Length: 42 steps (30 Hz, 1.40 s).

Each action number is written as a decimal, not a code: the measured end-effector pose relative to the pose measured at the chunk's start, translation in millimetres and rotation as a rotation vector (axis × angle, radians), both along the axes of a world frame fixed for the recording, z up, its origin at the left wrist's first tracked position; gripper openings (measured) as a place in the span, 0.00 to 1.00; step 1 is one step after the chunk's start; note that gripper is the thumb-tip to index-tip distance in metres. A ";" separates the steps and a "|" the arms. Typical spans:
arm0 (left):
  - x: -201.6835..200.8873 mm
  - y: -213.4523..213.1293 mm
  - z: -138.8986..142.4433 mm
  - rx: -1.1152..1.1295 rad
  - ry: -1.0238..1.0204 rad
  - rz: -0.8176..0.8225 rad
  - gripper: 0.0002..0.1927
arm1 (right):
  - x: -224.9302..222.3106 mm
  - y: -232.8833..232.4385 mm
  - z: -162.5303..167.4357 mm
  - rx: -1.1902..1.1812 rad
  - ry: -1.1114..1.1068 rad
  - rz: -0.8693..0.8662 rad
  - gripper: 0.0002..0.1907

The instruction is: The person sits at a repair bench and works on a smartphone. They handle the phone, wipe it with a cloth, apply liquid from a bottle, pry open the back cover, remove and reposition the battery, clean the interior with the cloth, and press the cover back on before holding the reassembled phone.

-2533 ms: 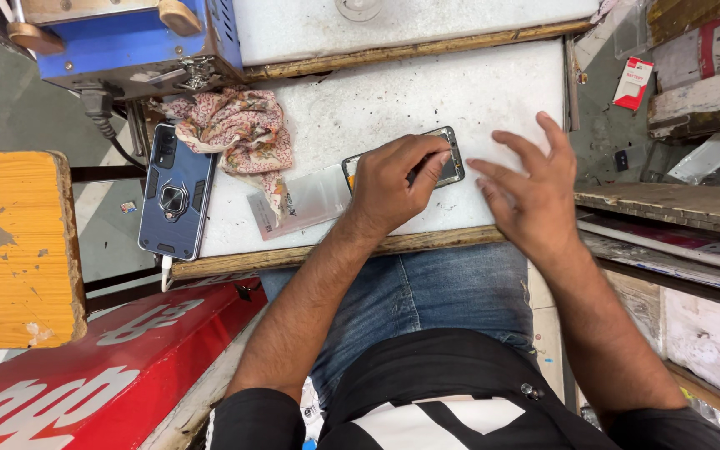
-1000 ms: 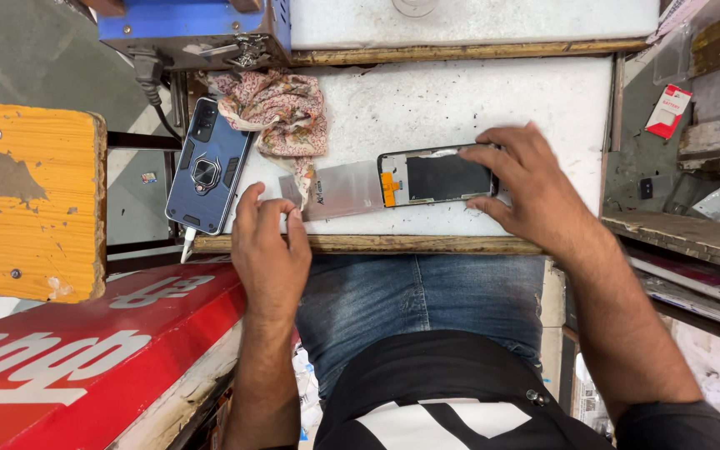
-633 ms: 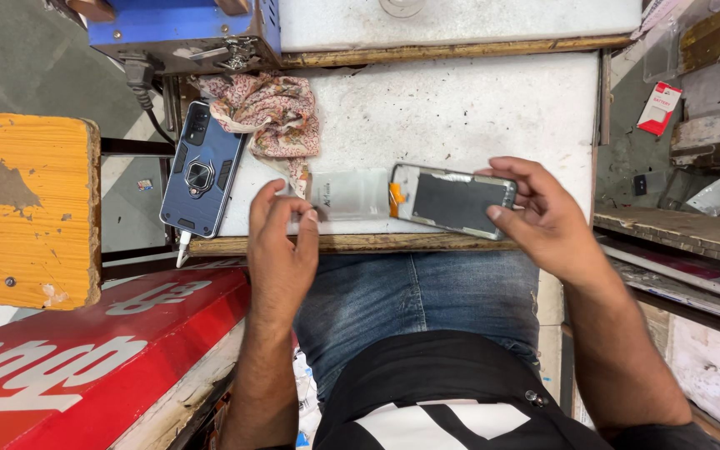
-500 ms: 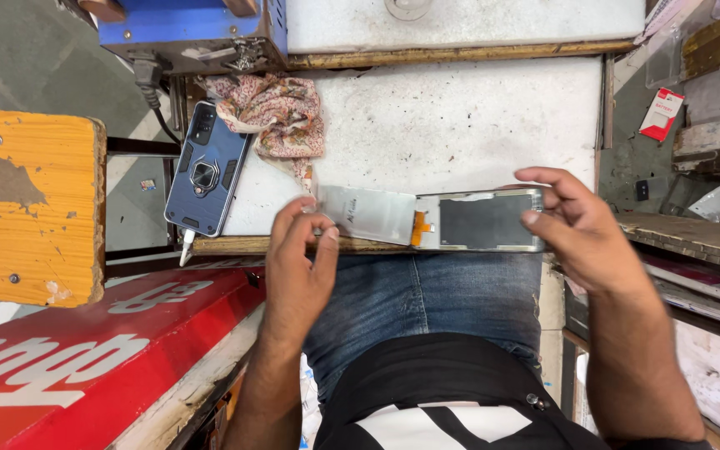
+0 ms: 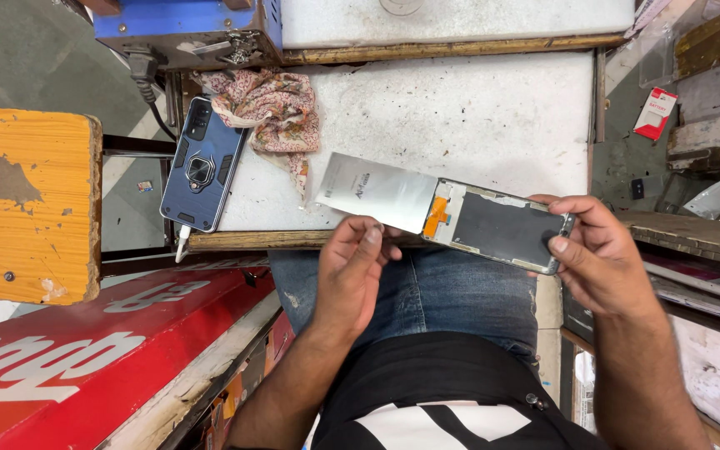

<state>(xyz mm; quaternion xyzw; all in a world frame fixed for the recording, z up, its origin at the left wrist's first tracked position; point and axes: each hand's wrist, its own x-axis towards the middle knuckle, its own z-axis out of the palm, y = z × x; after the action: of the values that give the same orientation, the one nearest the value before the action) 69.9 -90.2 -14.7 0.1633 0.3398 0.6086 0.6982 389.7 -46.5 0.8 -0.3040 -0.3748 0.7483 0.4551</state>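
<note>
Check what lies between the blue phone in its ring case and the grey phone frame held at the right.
In the head view, between blue phone and grey phone frame: a pink patterned cloth and a pale rectangular sheet.

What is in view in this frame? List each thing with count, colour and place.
phone screen panel: 1, dark grey with an orange flex strip, held over the table's front edge
film sheet: 1, silvery white, attached at the panel's left end
table: 1, white, scuffed, centre
cased phone: 1, blue with a ring holder, table's left edge
cloth: 1, pink patterned, crumpled beside the cased phone
machine: 1, blue, top left
stool: 1, orange wooden, far left
small packet: 1, red and white, right
left hand: 1, under the film sheet's lower edge
right hand: 1, gripping the panel's right end
</note>
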 end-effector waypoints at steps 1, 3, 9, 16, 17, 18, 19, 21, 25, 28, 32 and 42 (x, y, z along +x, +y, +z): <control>1.6 3.9 -0.2 0.028 0.064 0.035 0.07 | -3.1 -0.6 -2.0 0.034 0.044 0.018 0.17; 3.0 15.4 -0.5 0.097 0.156 0.101 0.07 | -14.9 -4.0 -8.7 0.042 0.100 0.014 0.17; 11.8 40.2 2.8 0.145 0.114 0.146 0.07 | -48.2 -25.1 -17.9 -0.019 0.236 -0.063 0.26; 46.1 45.5 9.8 0.184 0.475 -0.132 0.10 | -82.8 -47.4 -34.9 -0.402 0.064 0.105 0.31; 46.3 48.4 11.3 0.204 0.534 -0.206 0.11 | -83.0 -45.3 -37.9 -0.434 0.038 0.069 0.30; 46.3 51.6 13.0 0.219 0.594 -0.238 0.10 | -82.5 -41.4 -40.8 -0.468 0.013 0.034 0.30; 46.0 55.5 15.3 0.236 0.655 -0.269 0.09 | -81.9 -36.9 -42.4 -0.500 -0.012 0.001 0.31; 43.4 65.7 19.9 0.250 0.758 -0.313 0.09 | -82.6 -27.7 -42.5 -0.501 -0.090 0.008 0.29; 30.5 84.3 28.7 0.271 0.887 -0.278 0.08 | -99.0 -7.4 -31.5 -0.409 -0.164 0.017 0.26; 7.9 89.0 30.8 0.333 0.837 -0.145 0.08 | -115.0 10.0 -16.4 -0.348 -0.071 -0.098 0.25; -26.0 71.7 25.2 0.235 0.783 -0.169 0.08 | -133.0 29.4 -0.5 -0.310 0.044 -0.237 0.26; -57.4 64.0 -11.7 0.000 0.717 -0.137 0.06 | -161.3 30.1 -33.8 -0.107 0.182 -0.268 0.28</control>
<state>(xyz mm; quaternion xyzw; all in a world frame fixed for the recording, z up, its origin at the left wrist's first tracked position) 12.4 -26.2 -26.4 0.3888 0.5513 0.4644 0.5737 228.5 -16.4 -33.0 -0.3062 -0.2478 0.7243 0.5659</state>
